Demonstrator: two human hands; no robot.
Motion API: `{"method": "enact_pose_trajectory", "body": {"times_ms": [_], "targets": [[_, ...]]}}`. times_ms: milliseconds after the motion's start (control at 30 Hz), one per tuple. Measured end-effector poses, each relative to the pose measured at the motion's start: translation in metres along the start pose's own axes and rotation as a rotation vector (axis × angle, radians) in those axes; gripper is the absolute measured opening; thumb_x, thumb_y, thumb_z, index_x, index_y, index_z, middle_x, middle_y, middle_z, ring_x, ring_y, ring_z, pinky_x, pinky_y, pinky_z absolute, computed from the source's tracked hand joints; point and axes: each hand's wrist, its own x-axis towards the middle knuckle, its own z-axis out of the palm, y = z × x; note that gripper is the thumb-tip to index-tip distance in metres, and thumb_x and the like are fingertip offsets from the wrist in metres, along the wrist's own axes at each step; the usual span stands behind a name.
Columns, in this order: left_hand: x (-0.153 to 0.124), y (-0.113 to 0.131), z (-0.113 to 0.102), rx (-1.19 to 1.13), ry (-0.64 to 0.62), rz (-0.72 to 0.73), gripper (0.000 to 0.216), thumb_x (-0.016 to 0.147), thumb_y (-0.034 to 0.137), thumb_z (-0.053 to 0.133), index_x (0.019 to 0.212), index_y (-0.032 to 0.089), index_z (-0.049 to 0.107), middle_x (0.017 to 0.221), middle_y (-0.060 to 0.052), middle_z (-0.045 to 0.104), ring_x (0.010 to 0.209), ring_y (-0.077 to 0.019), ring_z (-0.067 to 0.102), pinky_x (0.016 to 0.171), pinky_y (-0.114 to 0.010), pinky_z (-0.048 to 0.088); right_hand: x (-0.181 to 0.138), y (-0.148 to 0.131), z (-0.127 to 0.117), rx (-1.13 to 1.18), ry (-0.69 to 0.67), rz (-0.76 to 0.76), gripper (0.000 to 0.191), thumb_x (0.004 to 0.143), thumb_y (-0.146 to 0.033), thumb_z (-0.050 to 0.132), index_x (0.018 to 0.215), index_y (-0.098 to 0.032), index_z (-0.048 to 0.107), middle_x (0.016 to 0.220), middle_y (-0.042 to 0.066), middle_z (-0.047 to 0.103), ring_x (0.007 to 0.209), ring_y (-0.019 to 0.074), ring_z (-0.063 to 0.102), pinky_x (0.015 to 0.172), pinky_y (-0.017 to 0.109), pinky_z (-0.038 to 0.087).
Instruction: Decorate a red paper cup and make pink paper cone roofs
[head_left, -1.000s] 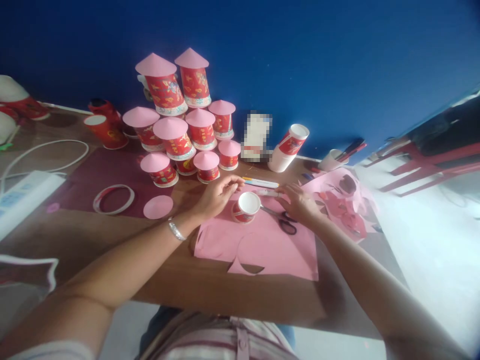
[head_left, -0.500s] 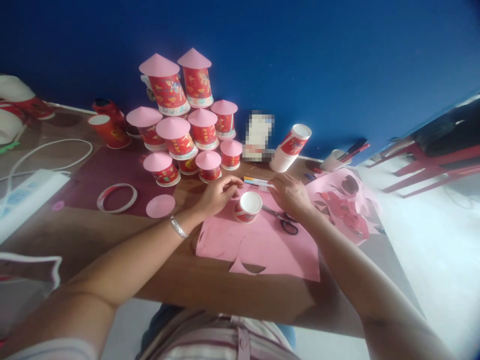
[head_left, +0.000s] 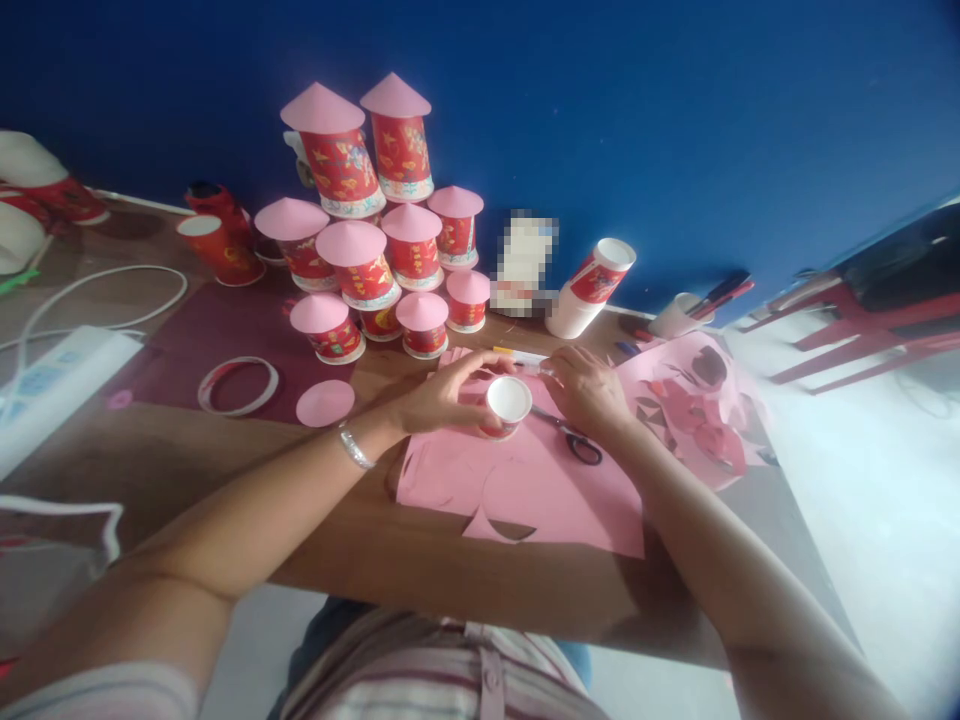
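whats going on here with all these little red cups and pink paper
A person has the left hand curved around the side of a small red cup standing on pink paper. The right hand is close to a white pen behind the cup; whether it grips anything is unclear. Scissors lie on the paper beside the cup. Red cups with pink cone tops stand grouped farther left.
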Motion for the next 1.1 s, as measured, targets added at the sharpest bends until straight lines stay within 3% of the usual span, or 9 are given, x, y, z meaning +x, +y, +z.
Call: {"method": "enact_pose_trajectory", "body": {"times_ms": [133, 300, 400, 500, 600, 733, 867, 967, 1100], "targets": [[0.0, 0.0, 0.007, 0.18, -0.049, 0.035, 0.088, 0.066, 0.04, 0.094, 0.144, 0.026, 0.054, 0.148, -0.016, 0.058, 0.139, -0.0353, 0.055, 0.117, -0.052, 0.044, -0.003, -0.004, -0.005, 0.043, 0.012, -0.014, 0.019, 0.1, -0.023, 0.056, 0.098, -0.017, 0.074, 0.101, 0.013, 0.075, 0.092, 0.0281, 0.067, 0.079, 0.039, 0.052], [-0.001, 0.001, 0.013, 0.37, 0.062, 0.03, 0.071, 0.073, 0.037, 0.089, 0.135, 0.022, 0.059, 0.138, -0.015, 0.066, 0.13, -0.0335, 0.061, 0.113, -0.051, 0.047, -0.009, -0.013, -0.01, 0.127, 0.017, -0.041, 0.022, 0.102, -0.026, 0.053, 0.108, -0.017, 0.072, 0.1, 0.013, 0.074, 0.092, 0.028, 0.068, 0.078, 0.04, 0.054], [-0.009, 0.002, 0.01, 0.399, 0.101, 0.018, 0.073, 0.071, 0.039, 0.091, 0.134, 0.021, 0.059, 0.137, -0.016, 0.066, 0.127, -0.0335, 0.063, 0.111, -0.051, 0.05, -0.012, -0.016, -0.007, 0.153, 0.033, -0.062, 0.023, 0.103, -0.025, 0.052, 0.112, -0.018, 0.071, 0.104, 0.013, 0.075, 0.093, 0.0283, 0.069, 0.08, 0.041, 0.055], [-0.026, 0.003, 0.002, 0.414, 0.137, 0.041, 0.07, 0.078, 0.045, 0.086, 0.137, 0.022, 0.056, 0.143, -0.016, 0.062, 0.13, -0.0327, 0.061, 0.111, -0.05, 0.051, -0.015, -0.017, -0.004, 0.166, 0.057, -0.093, 0.022, 0.102, -0.025, 0.053, 0.114, -0.017, 0.07, 0.105, 0.013, 0.076, 0.095, 0.028, 0.069, 0.081, 0.04, 0.055], [-0.054, 0.011, -0.014, 0.553, 0.253, 0.036, 0.053, 0.09, 0.042, 0.073, 0.136, 0.021, 0.057, 0.14, -0.015, 0.064, 0.131, -0.0295, 0.061, 0.114, -0.047, 0.049, -0.018, -0.016, -0.003, 0.161, 0.078, -0.094, 0.021, 0.102, -0.024, 0.054, 0.112, -0.016, 0.071, 0.105, 0.013, 0.076, 0.093, 0.0274, 0.07, 0.079, 0.039, 0.055], [-0.103, 0.033, -0.051, 0.986, 0.278, -0.16, 0.045, 0.089, 0.037, 0.069, 0.13, 0.019, 0.064, 0.138, -0.014, 0.065, 0.131, -0.0328, 0.06, 0.117, -0.05, 0.045, -0.022, -0.014, -0.004, 0.163, 0.098, -0.066, 0.02, 0.102, -0.026, 0.054, 0.11, -0.017, 0.071, 0.1, 0.011, 0.077, 0.089, 0.0259, 0.071, 0.075, 0.037, 0.054], [-0.138, 0.048, -0.082, 1.223, 0.214, -0.553, 0.06, 0.081, 0.034, 0.07, 0.138, 0.019, 0.058, 0.146, -0.015, 0.06, 0.131, -0.0387, 0.059, 0.108, -0.052, 0.05, -0.021, -0.015, -0.003, 0.167, 0.11, -0.046, 0.02, 0.103, -0.027, 0.055, 0.111, -0.018, 0.071, 0.099, 0.009, 0.078, 0.086, 0.0238, 0.072, 0.072, 0.033, 0.053], [-0.142, 0.049, -0.088, 1.298, 0.114, -0.602, 0.052, 0.082, 0.032, 0.065, 0.132, 0.019, 0.059, 0.137, -0.015, 0.065, 0.123, -0.0389, 0.063, 0.099, -0.049, 0.053, -0.02, -0.018, -0.002, 0.151, 0.106, -0.052, 0.019, 0.103, -0.027, 0.056, 0.108, -0.018, 0.072, 0.096, 0.008, 0.078, 0.081, 0.0222, 0.073, 0.068, 0.031, 0.051], [-0.129, 0.049, -0.076, 1.419, 0.037, -0.596, 0.04, 0.085, 0.021, 0.055, 0.124, 0.015, 0.061, 0.121, -0.018, 0.07, 0.111, -0.0367, 0.068, 0.088, -0.045, 0.055, -0.022, -0.019, -0.003, 0.101, 0.116, -0.075, 0.019, 0.103, -0.027, 0.056, 0.101, -0.017, 0.072, 0.088, 0.007, 0.078, 0.07, 0.02, 0.07, 0.06, 0.029, 0.047]]}}
